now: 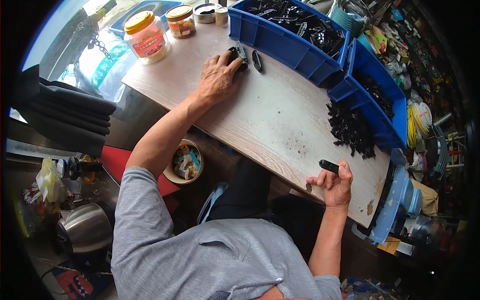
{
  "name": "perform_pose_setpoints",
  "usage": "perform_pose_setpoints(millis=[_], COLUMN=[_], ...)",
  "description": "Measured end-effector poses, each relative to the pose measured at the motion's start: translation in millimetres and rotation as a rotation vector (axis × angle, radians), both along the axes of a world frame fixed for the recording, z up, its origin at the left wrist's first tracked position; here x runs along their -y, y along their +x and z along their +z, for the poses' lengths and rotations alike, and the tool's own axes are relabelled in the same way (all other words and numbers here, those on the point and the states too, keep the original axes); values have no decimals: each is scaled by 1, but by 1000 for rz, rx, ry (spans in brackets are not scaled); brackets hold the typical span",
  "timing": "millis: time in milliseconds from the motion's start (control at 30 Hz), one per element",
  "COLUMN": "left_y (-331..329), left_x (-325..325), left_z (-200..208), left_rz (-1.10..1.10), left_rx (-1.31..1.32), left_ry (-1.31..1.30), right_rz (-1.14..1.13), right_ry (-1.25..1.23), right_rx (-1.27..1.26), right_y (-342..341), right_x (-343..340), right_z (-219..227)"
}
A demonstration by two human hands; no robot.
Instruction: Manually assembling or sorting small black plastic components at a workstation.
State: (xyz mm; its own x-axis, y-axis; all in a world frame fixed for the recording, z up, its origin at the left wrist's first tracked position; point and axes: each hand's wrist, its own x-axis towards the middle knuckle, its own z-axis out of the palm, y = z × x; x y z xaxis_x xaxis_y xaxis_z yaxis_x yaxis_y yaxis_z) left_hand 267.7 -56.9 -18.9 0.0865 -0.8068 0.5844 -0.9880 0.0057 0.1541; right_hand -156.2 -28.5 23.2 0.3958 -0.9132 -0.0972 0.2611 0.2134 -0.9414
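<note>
At the far side of the table [270,107], the left hand [219,80] partly covers dark pieces [242,64]; its grip on them is unclear. On the right, the right hand's [338,185] fingers hide one end of a slim black part [328,166]. The far blue bin [292,42] is cut off by the upper edge. Heaped black bits [350,130] are too small to tell apart. The tabletop hides part of the dark-clad legs [242,192].
</note>
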Motion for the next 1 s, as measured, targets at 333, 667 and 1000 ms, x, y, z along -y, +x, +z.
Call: perform_pose_setpoints(millis=[333, 667, 1000], left_y=[-43, -62, -67], left_x=[-36, -47, -51], left_z=[15, 12, 13], left_rz=[19, -79, -254], left_rx=[89, 74, -77], left_ry=[-72, 15, 38], right_rz=[-63, -188, -896], right_ry=[55, 112, 238], right_rx=[76, 5, -14], right_y=[-1, -14, -111], right_x=[-4, -4, 43], right_z=[-2, -4, 11])
